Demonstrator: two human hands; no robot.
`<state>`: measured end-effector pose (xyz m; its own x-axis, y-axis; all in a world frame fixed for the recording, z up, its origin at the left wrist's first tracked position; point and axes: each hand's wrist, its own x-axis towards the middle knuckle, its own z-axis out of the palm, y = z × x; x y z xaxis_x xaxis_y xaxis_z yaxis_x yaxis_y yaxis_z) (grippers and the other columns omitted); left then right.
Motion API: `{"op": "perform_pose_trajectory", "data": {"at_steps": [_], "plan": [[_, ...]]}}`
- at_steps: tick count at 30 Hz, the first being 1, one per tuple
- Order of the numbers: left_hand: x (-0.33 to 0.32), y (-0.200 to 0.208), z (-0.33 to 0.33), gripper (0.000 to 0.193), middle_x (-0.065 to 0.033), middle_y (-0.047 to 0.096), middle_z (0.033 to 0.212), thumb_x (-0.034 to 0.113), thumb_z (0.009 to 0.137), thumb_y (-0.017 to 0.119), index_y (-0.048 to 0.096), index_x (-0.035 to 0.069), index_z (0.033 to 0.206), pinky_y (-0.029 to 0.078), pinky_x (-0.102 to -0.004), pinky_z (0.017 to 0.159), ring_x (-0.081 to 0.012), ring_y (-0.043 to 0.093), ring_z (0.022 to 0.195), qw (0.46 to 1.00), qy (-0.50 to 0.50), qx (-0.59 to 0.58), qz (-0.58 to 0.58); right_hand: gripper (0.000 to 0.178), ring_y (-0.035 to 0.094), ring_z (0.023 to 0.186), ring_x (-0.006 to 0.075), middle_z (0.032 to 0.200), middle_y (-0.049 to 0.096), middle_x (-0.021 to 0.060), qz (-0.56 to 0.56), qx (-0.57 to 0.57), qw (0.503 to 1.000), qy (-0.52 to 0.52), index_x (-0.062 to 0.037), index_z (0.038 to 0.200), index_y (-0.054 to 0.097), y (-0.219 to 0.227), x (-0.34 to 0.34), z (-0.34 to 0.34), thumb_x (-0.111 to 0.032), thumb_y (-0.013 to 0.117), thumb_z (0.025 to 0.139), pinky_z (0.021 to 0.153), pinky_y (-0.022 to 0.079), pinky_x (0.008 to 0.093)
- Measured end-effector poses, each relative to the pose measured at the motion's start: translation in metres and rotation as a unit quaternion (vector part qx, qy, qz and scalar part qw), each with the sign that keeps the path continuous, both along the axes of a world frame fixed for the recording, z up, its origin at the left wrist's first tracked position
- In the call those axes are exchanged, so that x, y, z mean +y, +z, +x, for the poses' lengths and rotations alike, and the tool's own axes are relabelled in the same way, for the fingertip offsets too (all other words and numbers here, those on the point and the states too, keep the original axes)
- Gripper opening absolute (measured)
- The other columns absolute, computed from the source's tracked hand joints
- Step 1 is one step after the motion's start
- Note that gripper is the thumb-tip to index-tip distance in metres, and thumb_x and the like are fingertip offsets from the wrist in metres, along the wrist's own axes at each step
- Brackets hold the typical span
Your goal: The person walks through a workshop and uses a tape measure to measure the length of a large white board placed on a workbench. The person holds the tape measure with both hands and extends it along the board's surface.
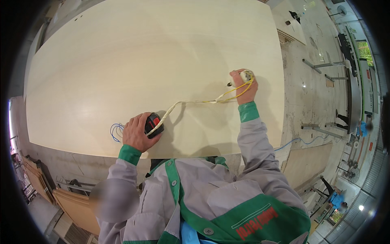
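Note:
My left hand (137, 132) is closed around a black battery pack (153, 125) with a red patch, close to the near edge of a large cream board (122, 61). From the pack a cable wrapped in pale tape (174, 106) runs to the right across the board. It ends in yellow wires (239, 88) at a small whitish tool (245, 75), which my right hand (245, 90) grips farther off on the right side. A short dark tip pokes out at the tool's left. My palm and fingers hide most of the tool's body.
Thin blue looped wire (116, 131) lies by my left hand. Brown boards (75, 207) lean at the lower left. Metal stands (321, 129) occupy the floor at right, where a blue hose (298, 140) runs. A person in blue (336, 200) is at the far right.

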<state>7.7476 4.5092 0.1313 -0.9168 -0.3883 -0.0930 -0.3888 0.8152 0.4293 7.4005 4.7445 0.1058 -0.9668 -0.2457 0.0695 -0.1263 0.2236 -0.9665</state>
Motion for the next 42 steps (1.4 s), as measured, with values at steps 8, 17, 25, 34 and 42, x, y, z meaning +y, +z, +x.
{"op": "perform_pose_trajectory", "data": {"at_steps": [8, 17, 25, 34, 42], "plan": [[-0.003, 0.001, -0.002, 0.079, -0.0094, 0.068, 0.129, 0.038, 0.071, 0.093, 0.059, 0.014, 0.138, 0.054, -0.0493, 0.097, -0.0338, 0.066, 0.116, 1.0, 0.01, 0.011, 0.006, 0.021, 0.069, 0.074, 0.0155, 0.084, 0.072, 0.0055, 0.051, 0.041, 0.997, -0.033, -0.0037, 0.089, 0.071, 0.001, -0.009, 0.002, -0.021, 0.083, 0.089, 0.069, 0.056, 0.0338], [-0.006, 0.002, -0.005, 0.078, -0.0096, 0.068, 0.13, 0.039, 0.072, 0.092, 0.059, 0.013, 0.138, 0.053, -0.0494, 0.098, -0.0339, 0.066, 0.117, 1.0, 0.021, 0.012, -0.001, 0.023, 0.068, 0.078, 0.0146, 0.086, 0.073, 0.0043, 0.077, 0.05, 0.995, -0.047, -0.0035, 0.091, 0.074, 0.0, -0.019, -0.013, -0.023, 0.084, 0.087, 0.074, 0.056, 0.0333], [-0.014, 0.0, -0.009, 0.079, -0.0099, 0.067, 0.131, 0.04, 0.074, 0.091, 0.057, 0.013, 0.14, 0.053, -0.0492, 0.098, -0.034, 0.065, 0.118, 0.999, 0.045, 0.002, 0.003, 0.024, 0.066, 0.075, 0.0141, 0.081, 0.071, 0.0037, 0.047, 0.073, 0.996, -0.035, -0.0027, 0.09, 0.072, 0.0, -0.033, -0.018, -0.024, 0.083, 0.09, 0.07, 0.054, 0.0326], [-0.024, 0.002, -0.007, 0.078, -0.0089, 0.068, 0.13, 0.04, 0.075, 0.091, 0.057, 0.015, 0.14, 0.054, -0.0488, 0.098, -0.0333, 0.065, 0.118, 0.999, 0.046, 0.009, -0.006, 0.026, 0.069, 0.074, 0.0172, 0.083, 0.074, 0.0047, 0.117, 0.17, 0.978, -0.029, -0.0021, 0.091, 0.074, -0.01, -0.039, -0.015, -0.026, 0.084, 0.087, 0.073, 0.057, 0.0341], [-0.016, 0.016, -0.005, 0.079, -0.0094, 0.068, 0.129, 0.04, 0.073, 0.091, 0.058, 0.014, 0.14, 0.054, -0.0499, 0.098, -0.0337, 0.066, 0.117, 0.998, 0.056, 0.001, 0.003, 0.026, 0.069, 0.075, 0.017, 0.083, 0.075, 0.0061, -0.04, 0.1, 0.992, -0.071, -0.0018, 0.087, 0.074, 0.011, -0.042, -0.028, -0.027, 0.082, 0.087, 0.075, 0.057, 0.0339]]}}
